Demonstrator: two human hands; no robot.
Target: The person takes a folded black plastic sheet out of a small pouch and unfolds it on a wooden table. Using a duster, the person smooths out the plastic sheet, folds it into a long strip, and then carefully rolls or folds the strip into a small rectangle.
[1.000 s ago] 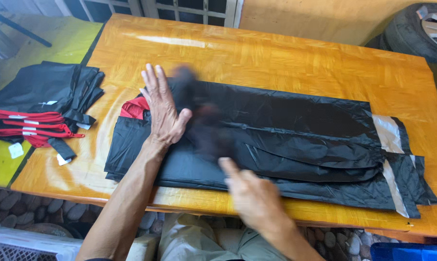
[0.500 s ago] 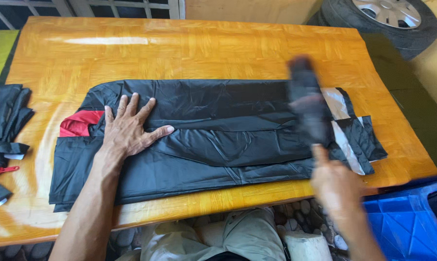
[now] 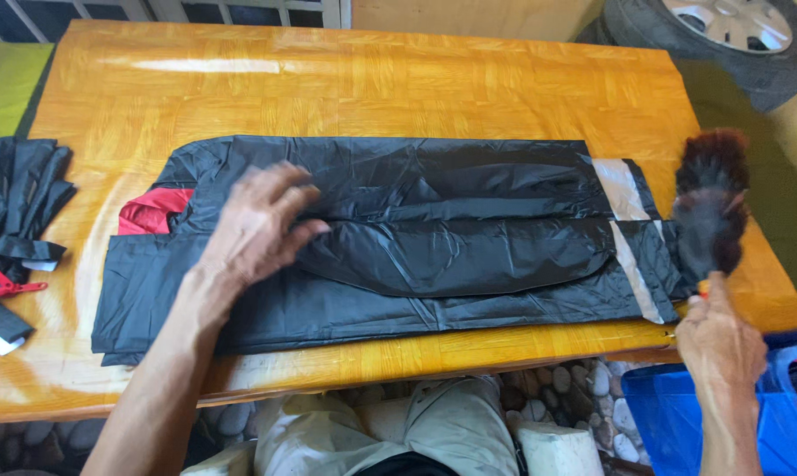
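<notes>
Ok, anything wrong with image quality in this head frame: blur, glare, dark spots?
Head view: the dark brush above the right hand is smeared by motion blur; the left hand on the black garment is slightly soft. A bright glare streak lies across the wooden table. The garment's folds read clearly.

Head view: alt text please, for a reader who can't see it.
A left hand presses a folded black garment flat on a wooden table, while the right hand holds a dark feather duster at its right end. More black fabric lies left.
</notes>
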